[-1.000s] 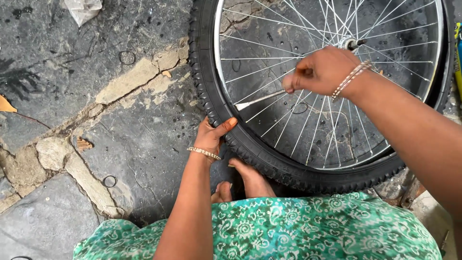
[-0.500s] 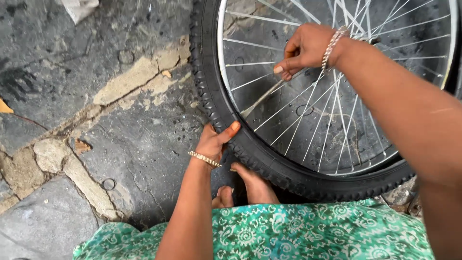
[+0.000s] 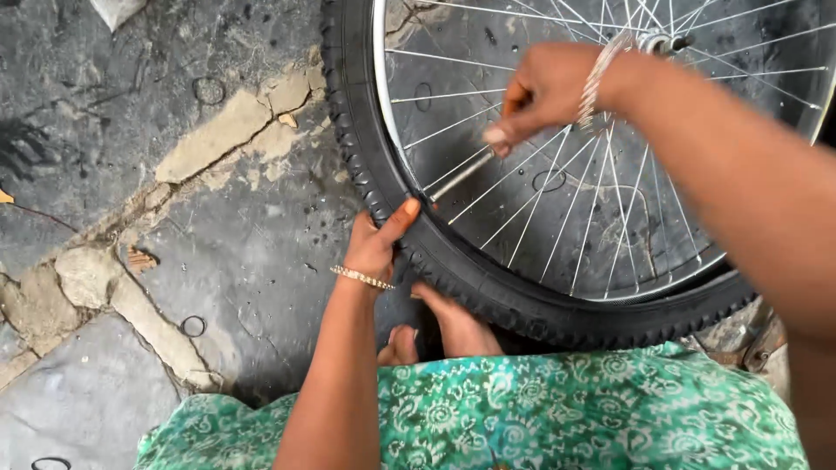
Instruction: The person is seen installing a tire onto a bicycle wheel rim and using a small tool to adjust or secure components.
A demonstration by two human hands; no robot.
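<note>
Far left: cracked grey stone floor (image 3: 113,96) w/ pale mortar seams, a small black rubber ring (image 3: 192,326) lying on it, another ring partly cut off at bottom edge.

Centre-left: left hand (image 3: 376,244) clamps the bicycle tyre (image 3: 453,270) at its lower-left curve, thumb up over the tread toward the rim, fingers wrapped round the outer side; closed grip on the tyre. Thin gold bracelet (image 3: 361,278) at that wrist. Just below the hand, person's bare feet (image 3: 435,326) rest against the tyre's bottom edge, toes touching the rubber. Green patterned cloth (image 3: 540,409) covers the lap across the bottom.

Centre: wheel lies nearly flat on the floor, silver rim (image 3: 387,148) and spokes (image 3: 557,200) fanning out from the hub (image 3: 657,41) near top.

Right: right hand (image 3: 544,91) hovers over the spokes, fingers pinched shut on a slim metal lever (image 3: 461,176); its far end angles down-left to the rim beside the left thumb. Beaded bracelet (image 3: 596,74) on that wrist; forearm runs off right edge.
</note>
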